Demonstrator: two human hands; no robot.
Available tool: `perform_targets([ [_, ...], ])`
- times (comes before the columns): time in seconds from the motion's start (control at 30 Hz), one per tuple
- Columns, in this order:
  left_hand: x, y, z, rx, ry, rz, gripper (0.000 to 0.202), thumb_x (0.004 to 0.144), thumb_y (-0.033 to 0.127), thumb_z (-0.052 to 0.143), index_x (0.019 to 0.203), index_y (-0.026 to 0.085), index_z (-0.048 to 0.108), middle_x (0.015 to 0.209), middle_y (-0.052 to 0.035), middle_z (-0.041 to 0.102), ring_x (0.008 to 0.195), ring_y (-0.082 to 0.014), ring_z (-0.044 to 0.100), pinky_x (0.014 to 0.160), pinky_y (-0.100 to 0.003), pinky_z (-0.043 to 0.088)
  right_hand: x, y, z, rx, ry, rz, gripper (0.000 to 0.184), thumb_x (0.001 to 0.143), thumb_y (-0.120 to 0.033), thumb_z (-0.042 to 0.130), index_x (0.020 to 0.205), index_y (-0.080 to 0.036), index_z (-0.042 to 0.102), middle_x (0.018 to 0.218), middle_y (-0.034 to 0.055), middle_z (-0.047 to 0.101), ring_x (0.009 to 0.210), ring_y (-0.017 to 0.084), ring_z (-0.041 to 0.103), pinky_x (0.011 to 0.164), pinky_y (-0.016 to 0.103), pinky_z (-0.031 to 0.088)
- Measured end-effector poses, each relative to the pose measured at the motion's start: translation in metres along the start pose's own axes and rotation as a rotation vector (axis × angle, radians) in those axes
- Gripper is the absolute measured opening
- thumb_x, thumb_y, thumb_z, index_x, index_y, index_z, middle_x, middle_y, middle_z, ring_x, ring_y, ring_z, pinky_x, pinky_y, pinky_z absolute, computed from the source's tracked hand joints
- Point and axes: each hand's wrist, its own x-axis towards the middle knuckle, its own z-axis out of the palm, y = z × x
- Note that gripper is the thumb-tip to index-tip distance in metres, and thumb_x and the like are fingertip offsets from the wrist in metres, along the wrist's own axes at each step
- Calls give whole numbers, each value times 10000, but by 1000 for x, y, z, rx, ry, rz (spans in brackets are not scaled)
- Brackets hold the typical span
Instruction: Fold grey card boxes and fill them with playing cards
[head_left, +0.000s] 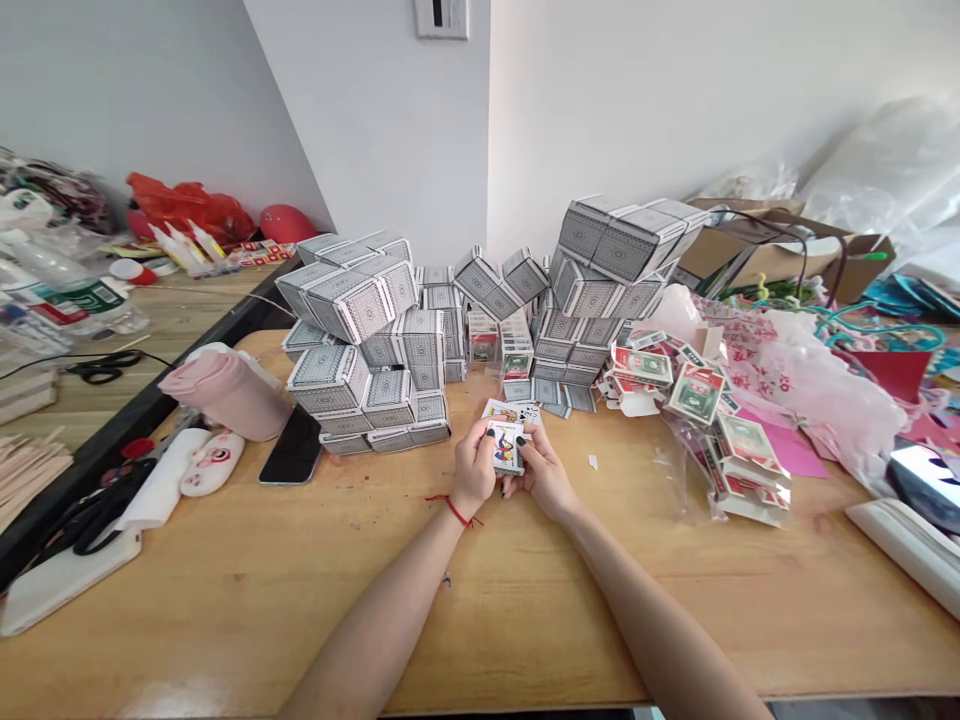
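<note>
Both hands meet over the middle of the wooden table. My left hand (474,465) is closed round a deck of playing cards (507,448), a face card with a coloured figure on top. On the deck's other side my right hand (549,470) grips it too, thumb on the top card. A few loose face-up cards (529,411) lie just behind the hands. Farther back, small upright card boxes (516,355) stand between stacks of cuboids built from grey-patterned cards, a left stack (360,345) and a right stack (600,290).
Torn red and green card boxes (701,390) lie in a heap at the right, beside a crumpled plastic bag (795,370). On the left are a black phone (292,447), a pink roll (225,390) and a white case (71,580). A paper scrap (593,462) lies right of the hands.
</note>
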Motion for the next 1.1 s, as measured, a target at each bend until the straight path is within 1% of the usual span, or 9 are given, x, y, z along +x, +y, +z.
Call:
perform_targets([
  [0.1,1,-2,-1,-18,-14,-2,285,801,217,360,964,155,585,816,-42,630,594,-122,548,497,-209,429,0,1,-1,22,3,-2,253,782,-407,469,906,-278,290,628,-83,556,408,113,554,394,248,485],
  [0.27,1,-2,-2,-28,-28,-6,260,793,232,385,923,152,595,699,-24,611,499,-108,508,442,-209,401,0,-1,-2,42,-9,2,242,779,-393,480,840,-270,281,597,-91,536,393,115,541,380,249,477],
  [0.37,1,-1,-2,7,-21,8,245,785,221,388,894,157,598,660,-13,600,490,-108,503,441,-208,392,0,-2,-1,52,-12,16,233,778,-383,478,878,-273,299,611,-82,550,398,116,546,395,256,486],
  [0.5,-2,0,-3,110,23,62,223,794,225,395,842,159,603,624,-7,584,503,-110,505,460,-206,389,-1,-4,0,69,-33,32,245,782,-361,476,952,-267,327,591,-69,563,405,122,553,412,258,493],
  [0.63,-6,1,-3,179,78,142,229,799,214,405,899,161,604,696,-15,616,545,-111,531,505,-205,410,0,-4,0,105,-49,27,253,784,-332,491,973,-262,338,608,-66,578,410,121,559,416,265,501],
  [0.73,-5,1,-3,175,88,167,229,797,192,401,906,158,600,687,-10,611,534,-104,519,499,-198,405,1,-3,-3,140,-71,4,242,793,-301,488,986,-258,350,639,-60,589,420,115,567,422,265,507],
  [0.93,0,-1,-4,115,39,104,205,799,201,413,901,162,587,685,-11,594,536,-103,506,492,-197,399,1,-4,-5,139,-90,0,222,808,-301,473,996,-253,366,670,-44,606,465,124,597,449,275,519],
  [1.1,2,-3,-5,7,-37,35,189,802,233,427,906,160,567,673,-10,577,519,-103,495,468,-199,391,1,-4,-6,127,-80,-9,188,814,-312,468,962,-250,371,668,-43,607,471,126,602,442,269,513],
])
